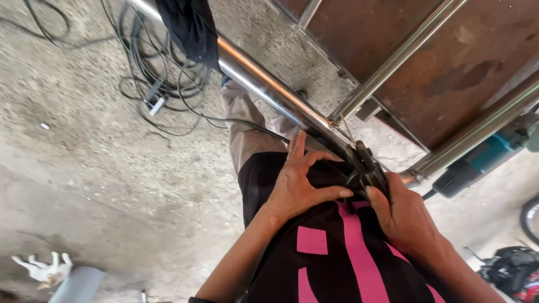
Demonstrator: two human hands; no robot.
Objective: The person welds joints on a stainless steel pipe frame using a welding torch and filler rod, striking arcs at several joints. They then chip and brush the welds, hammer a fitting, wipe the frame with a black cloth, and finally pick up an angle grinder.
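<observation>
Both hands are working at the person's waist, against the black shirt with pink lettering [337, 252]. Left hand [300, 182] is lying flat on the shirt front with its fingers spread, the forefinger pointing up toward the steel tubing and the thumb reaching right to the dark object. Right hand [401, 216] is curling around a black clamp-like tool [365, 168], thumb and fingers closing on its lower part, so it is gripping the tool rather than lying open. The tool is sitting just where the shirt hem is meeting a polished stainless steel tube [264, 81], and its upper end is touching or nearly touching the joint where that tube is meeting a second steel tube [398, 56]; I cannot tell which.

A third steel tube [483, 129] is running off to the right, under a rusty brown metal sheet [449, 50]. Just beside its lower end a teal and black power tool [483, 160] is lying, its cord trailing down. A dark cloth [191, 28] is hanging over the first tube at the top. Beige trousers [244, 129] are showing beneath the shirt. Black cables [157, 73] are lying tangled on the concrete floor [101, 168] at the upper left, well apart from the hands. A small white animal [45, 268] is lying on the floor at the lower left, beside a grey pipe [78, 283].
</observation>
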